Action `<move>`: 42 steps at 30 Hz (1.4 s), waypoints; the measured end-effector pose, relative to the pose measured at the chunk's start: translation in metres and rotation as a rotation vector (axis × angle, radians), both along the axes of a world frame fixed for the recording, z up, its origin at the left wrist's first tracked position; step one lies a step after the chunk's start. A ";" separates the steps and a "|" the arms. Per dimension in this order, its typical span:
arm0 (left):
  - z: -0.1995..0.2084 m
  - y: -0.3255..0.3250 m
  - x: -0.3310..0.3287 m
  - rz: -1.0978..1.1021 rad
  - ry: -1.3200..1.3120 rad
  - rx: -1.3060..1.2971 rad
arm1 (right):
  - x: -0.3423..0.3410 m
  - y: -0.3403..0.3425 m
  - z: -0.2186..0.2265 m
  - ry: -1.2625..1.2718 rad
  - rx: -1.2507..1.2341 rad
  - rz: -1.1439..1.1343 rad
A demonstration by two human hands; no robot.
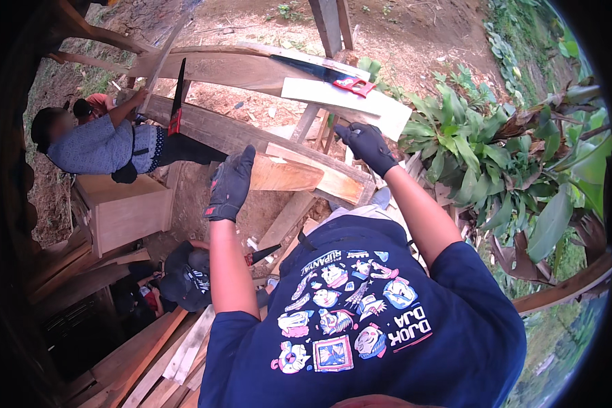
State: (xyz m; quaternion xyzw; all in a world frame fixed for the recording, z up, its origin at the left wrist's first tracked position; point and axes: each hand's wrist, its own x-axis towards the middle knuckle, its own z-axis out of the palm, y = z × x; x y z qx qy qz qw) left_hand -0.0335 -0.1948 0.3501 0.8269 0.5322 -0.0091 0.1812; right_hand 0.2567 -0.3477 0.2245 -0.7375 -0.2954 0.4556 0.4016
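Note:
My left hand (230, 185), in a black glove, is at the left end of a short light-brown plank (287, 174), its fingers closed around that end. The plank lies against the near side of a long grey beam (214, 129). My right hand (370, 147), also gloved in black, is above the beam's right part with its fingers bent in; anything between them is hidden. Beyond it, a handsaw with a red handle (355, 84) rests on a pale board (347, 102). Another handsaw (177, 102) with a black blade stands near the beam's left part.
A person in a patterned blue top (98, 144) holds a thin wooden strip at the left. Another person in a dark cap (187, 282) is low down, near loose planks (177, 360). A wooden box (126, 211) stands left; leafy plants (483, 129) grow at the right.

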 end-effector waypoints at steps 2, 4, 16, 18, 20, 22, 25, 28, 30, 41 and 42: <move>0.000 -0.002 -0.003 -0.065 -0.012 -0.037 | -0.013 0.012 0.044 0.276 0.216 -0.083; 0.009 -0.001 0.000 -0.114 0.010 -0.099 | -0.026 0.023 0.081 0.560 0.554 -0.143; -0.009 -0.011 0.000 -0.031 -0.004 0.049 | -0.061 0.057 0.151 0.343 0.909 -0.044; -0.009 -0.013 0.000 -0.035 -0.015 0.060 | -0.065 0.063 0.140 0.284 0.946 -0.037; -0.002 -0.018 0.004 -0.038 -0.035 0.061 | -0.075 0.071 0.116 0.197 0.968 -0.032; 0.002 -0.020 0.006 -0.031 -0.067 0.056 | -0.072 0.071 0.117 0.283 0.839 -0.058; -0.003 -0.025 -0.002 -0.024 -0.129 0.088 | -0.062 0.066 0.144 0.442 0.759 -0.092; 0.002 -0.027 0.002 0.002 -0.105 0.070 | -0.057 0.061 0.164 0.406 0.840 -0.063; 0.012 -0.030 0.013 0.001 -0.028 0.050 | -0.064 0.062 0.155 0.335 0.917 -0.058; 0.004 -0.030 0.003 0.009 -0.074 0.064 | -0.064 0.055 0.177 0.234 0.978 -0.078; 0.004 -0.031 0.004 0.004 -0.068 0.054 | -0.071 0.059 0.165 0.196 0.974 -0.090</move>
